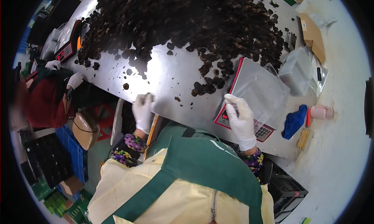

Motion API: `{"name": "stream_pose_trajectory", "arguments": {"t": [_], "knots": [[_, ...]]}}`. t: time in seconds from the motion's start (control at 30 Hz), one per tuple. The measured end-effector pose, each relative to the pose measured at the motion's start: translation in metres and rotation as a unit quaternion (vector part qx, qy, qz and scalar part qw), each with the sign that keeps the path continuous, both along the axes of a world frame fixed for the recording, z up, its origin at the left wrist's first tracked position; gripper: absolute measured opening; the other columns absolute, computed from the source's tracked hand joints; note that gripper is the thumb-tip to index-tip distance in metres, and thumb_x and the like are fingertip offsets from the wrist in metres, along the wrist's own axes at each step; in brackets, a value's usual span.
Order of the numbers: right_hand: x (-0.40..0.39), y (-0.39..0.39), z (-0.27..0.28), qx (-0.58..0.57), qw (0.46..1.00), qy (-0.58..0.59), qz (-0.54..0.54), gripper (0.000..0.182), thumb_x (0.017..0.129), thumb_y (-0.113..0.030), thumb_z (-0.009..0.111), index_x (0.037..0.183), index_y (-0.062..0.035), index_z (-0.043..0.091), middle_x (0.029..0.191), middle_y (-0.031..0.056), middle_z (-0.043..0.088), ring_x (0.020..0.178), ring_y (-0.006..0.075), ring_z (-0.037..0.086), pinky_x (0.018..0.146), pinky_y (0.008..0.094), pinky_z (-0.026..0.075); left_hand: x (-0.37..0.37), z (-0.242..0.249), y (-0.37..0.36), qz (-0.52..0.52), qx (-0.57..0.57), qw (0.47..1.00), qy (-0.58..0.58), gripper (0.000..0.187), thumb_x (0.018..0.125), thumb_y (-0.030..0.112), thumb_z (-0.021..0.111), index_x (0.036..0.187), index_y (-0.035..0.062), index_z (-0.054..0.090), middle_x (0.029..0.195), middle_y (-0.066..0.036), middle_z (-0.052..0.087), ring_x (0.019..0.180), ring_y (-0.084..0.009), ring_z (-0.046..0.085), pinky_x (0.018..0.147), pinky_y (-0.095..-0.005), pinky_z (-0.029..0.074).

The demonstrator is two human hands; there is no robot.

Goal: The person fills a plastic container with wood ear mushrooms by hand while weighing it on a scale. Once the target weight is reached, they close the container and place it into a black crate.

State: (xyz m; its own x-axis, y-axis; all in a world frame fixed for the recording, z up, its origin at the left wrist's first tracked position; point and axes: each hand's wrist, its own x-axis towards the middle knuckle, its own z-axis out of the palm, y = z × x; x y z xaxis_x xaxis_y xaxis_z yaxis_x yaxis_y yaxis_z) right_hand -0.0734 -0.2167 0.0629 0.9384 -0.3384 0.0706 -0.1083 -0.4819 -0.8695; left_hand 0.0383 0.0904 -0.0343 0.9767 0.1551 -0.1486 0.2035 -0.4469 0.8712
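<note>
My left hand (pixel 143 112), in a white glove, is over the near edge of the metal table (pixel 171 68). It is slightly blurred, its fingers drawn together; whatever they may hold is too small to make out. My right hand (pixel 241 120), also gloved, hovers at the front left of a red-framed weighing scale (pixel 261 131). Thumb and forefinger are apart, with nothing visible between them. A clear plastic tub (pixel 263 89) sits on the scale. Beyond my hands spreads a large heap of dark brown pieces like dried mushrooms (pixel 187 21), with loose ones (pixel 208 87) trailing toward me.
Stacked clear tubs (pixel 298 72), a blue cloth (pixel 295 122), a pink cup (pixel 322 112) and a brush (pixel 304 139) lie on the right. At left, a co-worker's gloved hand (pixel 75 80) is near another scale (pixel 68 46). Blue crates (pixel 72 154) stand below.
</note>
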Motion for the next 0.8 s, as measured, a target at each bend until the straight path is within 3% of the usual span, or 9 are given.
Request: {"name": "stream_pose_trajectory", "arguments": {"t": [0.07,0.1,0.17,0.23,0.43,0.5,0.67,0.73,0.8], "knots": [[-0.009,-0.013,-0.001,-0.001,1.000,0.005,-0.021,0.019,0.094,-0.008,0.063,0.113,-0.0039,0.067,0.099,0.0107,0.068,0.087,0.0223,0.067,0.080,0.0329,0.052,0.003,-0.054,0.073,0.080,0.102,0.991,-0.015,0.023,0.091,0.021,0.070,0.097,-0.0006,0.065,0.082,-0.009,0.068,0.075,-0.0170,0.063,0.072,-0.0325,0.051],[-0.013,-0.018,0.000,0.002,1.000,0.006,-0.021,0.019,0.094,-0.008,0.063,0.113,-0.0039,0.067,0.099,0.0107,0.068,0.087,0.0223,0.067,0.080,0.0329,0.052,-0.001,-0.065,0.092,0.101,0.117,0.987,-0.042,0.031,0.091,0.022,0.070,0.108,-0.0027,0.063,0.092,-0.014,0.068,0.083,-0.0229,0.066,0.079,-0.0360,0.053],[-0.021,-0.025,0.000,-0.013,0.999,0.011,-0.046,0.019,0.095,-0.008,0.062,0.112,-0.0032,0.067,0.098,0.0106,0.069,0.088,0.0227,0.067,0.081,0.0327,0.052,-0.001,-0.069,0.110,0.116,0.288,0.948,-0.064,0.039,0.092,0.022,0.069,0.119,-0.0046,0.060,0.105,-0.019,0.067,0.095,-0.0268,0.066,0.086,-0.0375,0.052],[-0.029,-0.027,-0.001,-0.002,0.998,0.018,-0.061,0.018,0.095,-0.007,0.061,0.112,-0.0028,0.067,0.099,0.0109,0.069,0.090,0.0227,0.067,0.082,0.0328,0.052,0.008,-0.058,0.089,0.057,0.172,0.980,-0.083,0.041,0.090,0.019,0.069,0.124,-0.0036,0.059,0.117,-0.020,0.064,0.102,-0.0276,0.064,0.091,-0.0374,0.050],[-0.043,-0.030,-0.012,-0.020,0.995,0.019,-0.092,0.017,0.094,-0.004,0.060,0.109,-0.0029,0.067,0.100,0.0116,0.070,0.092,0.0228,0.068,0.083,0.0334,0.052,0.044,-0.042,-0.072,-0.213,-0.029,0.969,-0.119,0.034,0.091,0.017,0.067,0.122,0.0048,0.061,0.111,-0.015,0.064,0.102,-0.0274,0.063,0.089,-0.0374,0.051],[-0.048,-0.029,-0.012,-0.064,0.994,0.011,-0.090,0.017,0.094,-0.003,0.060,0.109,-0.0020,0.067,0.100,0.0118,0.069,0.091,0.0231,0.068,0.083,0.0337,0.052,0.073,-0.054,-0.117,-0.312,0.106,0.929,-0.169,0.035,0.088,0.019,0.069,0.121,0.0094,0.063,0.110,-0.016,0.063,0.102,-0.0330,0.063,0.086,-0.0414,0.052],[-0.063,-0.023,-0.005,-0.047,0.989,0.001,-0.141,0.019,0.092,0.003,0.060,0.109,-0.0004,0.067,0.100,0.0125,0.069,0.092,0.0243,0.068,0.084,0.0334,0.052,0.098,-0.046,-0.204,-0.372,0.239,0.879,-0.178,0.028,0.087,0.018,0.066,0.114,0.0127,0.064,0.101,-0.015,0.063,0.099,-0.0352,0.063,0.081,-0.0438,0.052],[-0.072,-0.023,-0.003,-0.056,0.985,-0.004,-0.163,0.020,0.091,0.004,0.060,0.109,0.0000,0.066,0.099,0.0127,0.069,0.092,0.0247,0.068,0.084,0.0333,0.052,0.106,-0.074,-0.202,-0.415,0.208,0.864,-0.196,0.023,0.087,0.017,0.064,0.110,0.0129,0.064,0.099,-0.014,0.063,0.095,-0.0350,0.063,0.080,-0.0438,0.052],[-0.085,-0.024,-0.003,-0.085,0.983,0.007,-0.163,0.019,0.096,0.006,0.054,0.112,0.0032,0.065,0.108,0.0129,0.067,0.098,0.0187,0.067,0.089,0.0292,0.052,0.110,-0.088,-0.193,-0.455,0.153,0.845,-0.234,0.012,0.087,0.016,0.061,0.098,0.0127,0.065,0.094,-0.013,0.063,0.088,-0.0353,0.064,0.076,-0.0452,0.052]]}}
